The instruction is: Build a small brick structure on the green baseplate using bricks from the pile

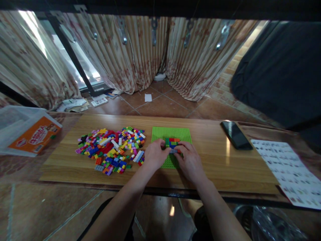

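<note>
A green baseplate (172,131) lies on the wooden board in front of me. On it stands a small block of joined toy bricks (173,144) in green, red, orange and blue. My left hand (156,154) grips the left side of these bricks with thumb and fingers. From the right, my right hand (189,159) has its fingers closed on the front and right side of the same bricks. A greyish-blue brick shows between the fingertips of both hands. The fingers hide part of the bricks and the plate's lower middle.
A loose heap of coloured bricks (111,144) spreads left of the plate. At the far left stands a clear plastic box (25,115) with an orange label. Right of the plate lie a black phone (235,134) and a printed sheet (288,170). The wooden board (210,174) bears the bricks.
</note>
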